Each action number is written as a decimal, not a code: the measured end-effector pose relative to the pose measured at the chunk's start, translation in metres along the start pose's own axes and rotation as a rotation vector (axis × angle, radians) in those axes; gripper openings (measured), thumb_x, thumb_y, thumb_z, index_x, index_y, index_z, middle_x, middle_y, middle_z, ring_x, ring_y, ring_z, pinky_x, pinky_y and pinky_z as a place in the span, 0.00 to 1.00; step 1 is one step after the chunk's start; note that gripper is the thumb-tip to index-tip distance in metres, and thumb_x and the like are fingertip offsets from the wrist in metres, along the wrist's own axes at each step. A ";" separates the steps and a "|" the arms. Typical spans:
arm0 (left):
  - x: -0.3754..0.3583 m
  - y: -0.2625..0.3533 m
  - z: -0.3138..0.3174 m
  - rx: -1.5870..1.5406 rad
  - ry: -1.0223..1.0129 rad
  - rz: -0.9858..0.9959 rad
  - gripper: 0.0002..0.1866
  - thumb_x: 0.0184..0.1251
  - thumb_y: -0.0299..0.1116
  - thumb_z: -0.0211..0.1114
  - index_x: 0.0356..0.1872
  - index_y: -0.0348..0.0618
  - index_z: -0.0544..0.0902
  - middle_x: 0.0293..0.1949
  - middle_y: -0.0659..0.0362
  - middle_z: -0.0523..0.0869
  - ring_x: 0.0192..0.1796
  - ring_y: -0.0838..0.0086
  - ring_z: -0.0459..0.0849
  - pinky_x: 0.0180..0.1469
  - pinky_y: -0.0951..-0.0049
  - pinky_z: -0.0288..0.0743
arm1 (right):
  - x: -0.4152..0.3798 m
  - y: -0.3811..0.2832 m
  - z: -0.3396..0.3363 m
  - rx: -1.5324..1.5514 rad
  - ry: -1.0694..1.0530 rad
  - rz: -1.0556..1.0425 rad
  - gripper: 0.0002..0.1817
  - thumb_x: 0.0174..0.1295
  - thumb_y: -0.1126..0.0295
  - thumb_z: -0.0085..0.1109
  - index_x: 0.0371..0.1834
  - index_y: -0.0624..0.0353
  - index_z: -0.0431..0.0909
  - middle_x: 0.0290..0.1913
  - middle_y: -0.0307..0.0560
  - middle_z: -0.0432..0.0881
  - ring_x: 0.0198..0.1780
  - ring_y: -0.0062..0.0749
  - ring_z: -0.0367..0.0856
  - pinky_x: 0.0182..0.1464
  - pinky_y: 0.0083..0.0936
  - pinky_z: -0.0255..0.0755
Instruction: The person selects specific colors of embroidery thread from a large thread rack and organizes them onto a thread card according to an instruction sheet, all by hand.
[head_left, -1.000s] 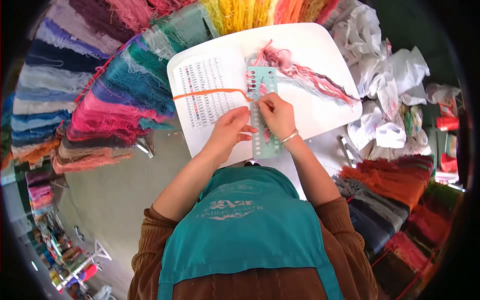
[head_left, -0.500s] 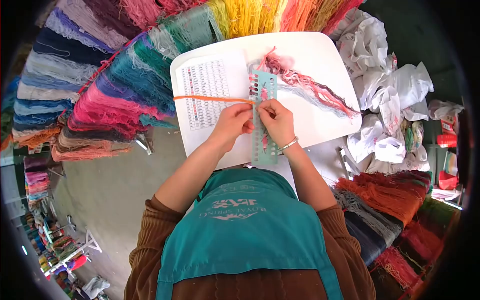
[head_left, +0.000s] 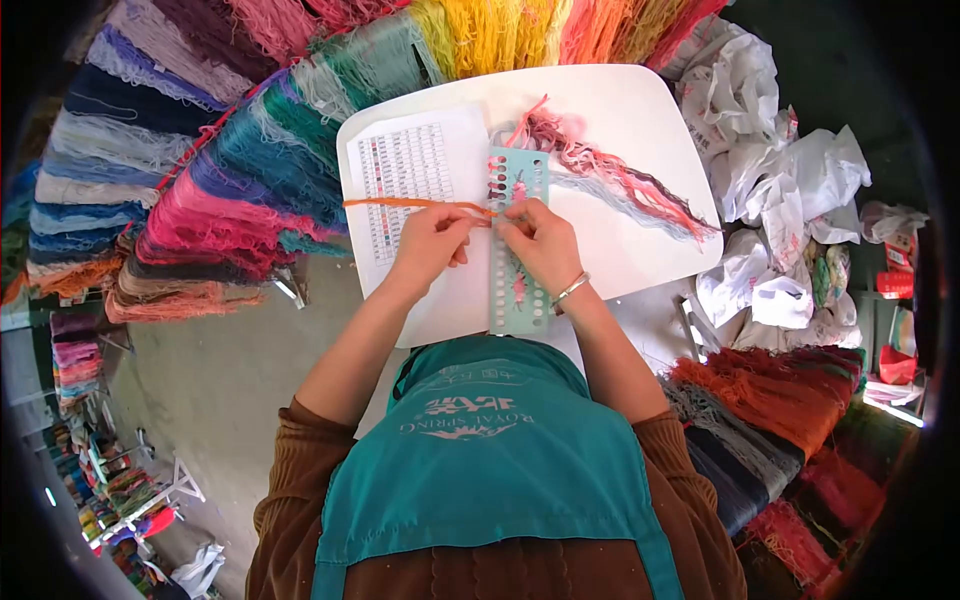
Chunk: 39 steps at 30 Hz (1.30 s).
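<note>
An orange thread point(head_left: 385, 202) stretches from the left edge of the white table to a green card with punched holes point(head_left: 520, 305). My left hand point(head_left: 432, 243) is closed on this thread, just left of the card. Over the card's left edge, my right hand point(head_left: 540, 245) pinches the thread where it meets the holes. Under the thread lies a printed chart point(head_left: 410, 160) with small coloured squares. Pink, red and grey threads point(head_left: 610, 175) trail from the card's upper part toward the right. The fingertips hide the exact hole.
Colourful thread bundles point(head_left: 220, 200) hang along the back and left of the white table point(head_left: 640, 110). White plastic bags point(head_left: 780, 190) are at the right. More bundles, red and dark point(head_left: 770, 400), hang at the lower right.
My left hand has moved left, away from the card, along the thread. The card and my right hand have shifted slightly left and down.
</note>
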<state>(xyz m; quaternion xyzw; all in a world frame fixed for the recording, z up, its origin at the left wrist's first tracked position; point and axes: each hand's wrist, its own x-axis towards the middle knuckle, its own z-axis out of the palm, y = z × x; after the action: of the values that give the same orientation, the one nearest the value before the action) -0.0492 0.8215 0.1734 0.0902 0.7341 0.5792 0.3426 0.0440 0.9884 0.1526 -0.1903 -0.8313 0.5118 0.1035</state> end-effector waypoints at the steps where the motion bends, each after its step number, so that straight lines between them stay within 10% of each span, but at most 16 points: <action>1: -0.003 0.001 0.000 -0.129 -0.033 0.008 0.08 0.69 0.30 0.62 0.42 0.37 0.85 0.25 0.62 0.82 0.23 0.81 0.78 0.24 0.79 0.70 | 0.000 -0.003 -0.001 -0.038 -0.016 0.005 0.14 0.59 0.60 0.68 0.41 0.57 0.80 0.23 0.46 0.81 0.25 0.36 0.82 0.30 0.31 0.74; 8: -0.009 0.007 0.013 -0.331 -0.350 -0.159 0.09 0.73 0.35 0.61 0.37 0.41 0.84 0.22 0.64 0.79 0.21 0.82 0.75 0.23 0.80 0.65 | 0.008 0.003 0.001 0.019 -0.066 0.062 0.18 0.61 0.55 0.67 0.41 0.57 0.78 0.24 0.45 0.82 0.27 0.38 0.84 0.31 0.32 0.75; 12: 0.001 0.002 0.019 -0.232 -0.188 -0.107 0.11 0.73 0.37 0.61 0.36 0.40 0.84 0.22 0.64 0.79 0.21 0.80 0.75 0.23 0.78 0.67 | 0.013 0.005 -0.005 0.189 -0.130 0.119 0.18 0.63 0.54 0.67 0.43 0.58 0.78 0.24 0.43 0.83 0.26 0.30 0.83 0.30 0.27 0.74; 21: 0.011 0.000 0.025 0.649 -0.034 0.461 0.10 0.72 0.35 0.60 0.36 0.38 0.82 0.24 0.65 0.79 0.23 0.81 0.75 0.24 0.73 0.66 | 0.011 0.004 -0.007 0.308 -0.191 0.136 0.18 0.67 0.56 0.64 0.47 0.59 0.76 0.21 0.40 0.81 0.23 0.20 0.78 0.27 0.22 0.69; 23: 0.009 0.005 0.016 -0.287 -0.233 -0.105 0.08 0.71 0.34 0.62 0.40 0.40 0.81 0.24 0.68 0.75 0.22 0.83 0.70 0.22 0.76 0.60 | 0.013 0.002 -0.008 0.295 -0.177 0.174 0.20 0.70 0.53 0.59 0.48 0.60 0.74 0.22 0.42 0.83 0.24 0.23 0.80 0.30 0.23 0.71; 26: -0.001 0.011 -0.024 -0.877 -0.398 -0.309 0.04 0.71 0.33 0.61 0.36 0.45 0.77 0.22 0.70 0.64 0.20 0.84 0.60 0.21 0.82 0.55 | 0.013 -0.008 -0.012 0.151 -0.194 0.146 0.20 0.71 0.52 0.55 0.48 0.59 0.74 0.24 0.45 0.84 0.26 0.28 0.83 0.32 0.25 0.74; 31: -0.051 0.000 -0.130 -1.100 -0.356 -0.091 0.09 0.75 0.37 0.56 0.33 0.47 0.73 0.21 0.69 0.63 0.19 0.84 0.60 0.20 0.84 0.54 | 0.013 -0.012 -0.012 0.152 -0.183 0.170 0.17 0.70 0.56 0.55 0.49 0.59 0.74 0.24 0.46 0.84 0.27 0.30 0.85 0.34 0.26 0.75; 39: -0.076 -0.002 -0.138 -0.505 0.031 -0.050 0.12 0.77 0.36 0.55 0.53 0.43 0.80 0.30 0.66 0.80 0.25 0.84 0.73 0.25 0.83 0.64 | 0.015 -0.004 -0.013 0.244 -0.233 0.211 0.13 0.67 0.64 0.58 0.50 0.59 0.74 0.25 0.46 0.84 0.26 0.25 0.83 0.29 0.24 0.73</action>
<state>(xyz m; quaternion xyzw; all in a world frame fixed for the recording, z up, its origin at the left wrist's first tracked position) -0.0758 0.6718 0.2151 -0.0252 0.5734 0.7368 0.3573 0.0342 1.0034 0.1618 -0.2019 -0.7447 0.6356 -0.0254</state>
